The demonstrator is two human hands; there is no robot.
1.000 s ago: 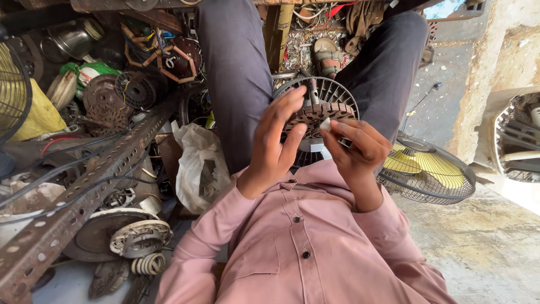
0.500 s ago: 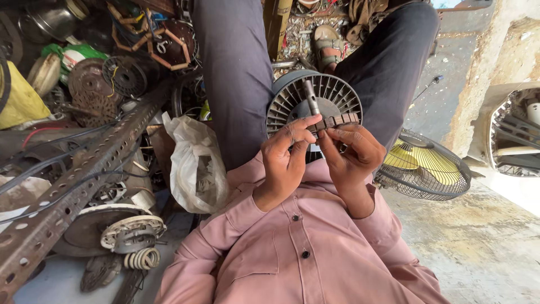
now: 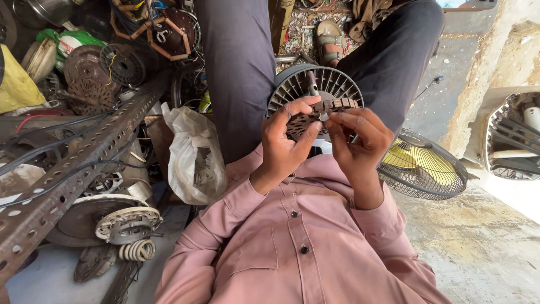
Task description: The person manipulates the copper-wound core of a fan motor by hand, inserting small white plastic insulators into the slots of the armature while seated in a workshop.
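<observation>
Both forearms rise from pink sleeves; left hand (image 3: 284, 147) and right hand (image 3: 360, 143) meet, fingertips pinched together.

Both hands, left hand (image 3: 284, 149) and right hand (image 3: 357, 149), pinch a small brown laminated strip (image 3: 336, 104) above the round finned fan motor (image 3: 315, 93) on the lap; a white plastic bag (image 3: 194, 155) lies beside the leg.

A crumpled white plastic bag (image 3: 194, 155) sits left of centre, beside the person's dark trouser leg, with something dark showing through its thin skin. At the far left, a green and white packet (image 3: 67, 40) lies among metal parts, and a yellow bag (image 3: 17, 84) sits at the left edge.
</observation>
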